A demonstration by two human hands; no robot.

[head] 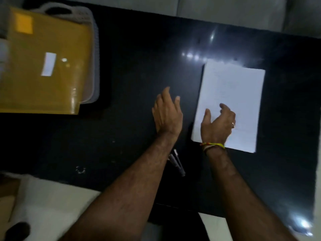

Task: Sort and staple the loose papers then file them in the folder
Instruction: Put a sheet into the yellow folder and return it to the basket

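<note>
A stack of white papers (232, 94) lies on the black table (139, 66) at the right. My right hand (218, 124) hovers over the stack's lower left part, fingers loosely curled, holding nothing. My left hand (167, 112) is just left of the papers, above the bare table, fingers relaxed and empty. A yellow folder (45, 66) with a white label lies at the far left. A dark stapler-like tool (177, 162) rests on the table partly under my left forearm; blur keeps me from telling exactly what it is.
A grey-white basket (83, 16) sits under the folder at the back left. The table's front edge meets a pale floor (52, 197). A dark object (17, 230) shows at the bottom left corner.
</note>
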